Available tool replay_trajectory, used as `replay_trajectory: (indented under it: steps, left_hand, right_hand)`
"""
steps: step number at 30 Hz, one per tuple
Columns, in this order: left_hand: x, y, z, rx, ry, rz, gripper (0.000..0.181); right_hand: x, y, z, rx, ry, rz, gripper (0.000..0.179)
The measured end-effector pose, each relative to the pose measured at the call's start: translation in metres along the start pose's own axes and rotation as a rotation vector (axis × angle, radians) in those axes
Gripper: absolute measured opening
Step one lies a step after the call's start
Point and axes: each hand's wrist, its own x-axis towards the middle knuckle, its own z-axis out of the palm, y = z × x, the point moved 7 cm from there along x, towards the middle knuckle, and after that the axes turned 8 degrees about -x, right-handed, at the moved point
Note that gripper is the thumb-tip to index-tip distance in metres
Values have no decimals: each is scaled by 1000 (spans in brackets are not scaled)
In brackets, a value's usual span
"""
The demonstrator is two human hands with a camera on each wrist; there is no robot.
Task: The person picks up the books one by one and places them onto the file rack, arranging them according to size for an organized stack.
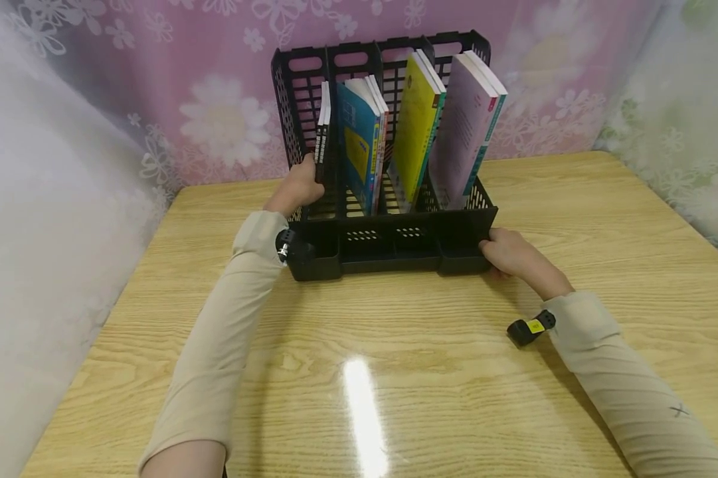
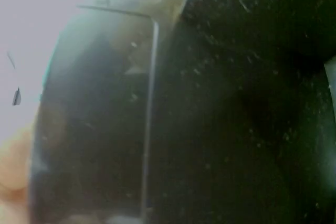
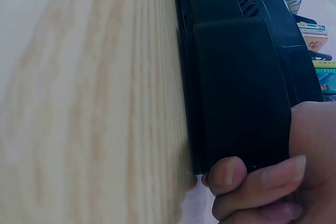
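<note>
A black desktop file organizer (image 1: 388, 265) with slatted compartments stands on the table, its small front trays facing me. My left hand (image 1: 297, 187) reaches into its leftmost compartment and grips two thin books with black spines (image 1: 321, 149) low on their spines. At the organizer's front right corner, my right hand (image 1: 514, 255) holds the edge, with its curled fingers (image 3: 257, 195) showing in the right wrist view. The left wrist view is mostly filled by a dark, blurred surface close up, with a bit of finger at its left edge.
Other compartments hold blue books (image 1: 359, 146), yellow books (image 1: 415, 126) and lilac books (image 1: 463, 133), all upright and leaning slightly. The organizer stands on a wood-grain table (image 1: 442, 372), near a pink flowered curtain (image 1: 215, 99) at the back. A white cloth (image 1: 42, 232) hangs at the left.
</note>
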Motion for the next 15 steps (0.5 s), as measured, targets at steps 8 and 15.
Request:
replay_trajectory:
  steps: [8, 15]
  left_hand:
    - [-23, -1, -4, -31, -45, 10, 65]
    - [-74, 10, 4, 63, 12, 118, 60]
  right_hand:
    - [-1, -3, -2, -33, 10, -10, 31]
    - [-26, -20, -19, -339, 60, 97, 36]
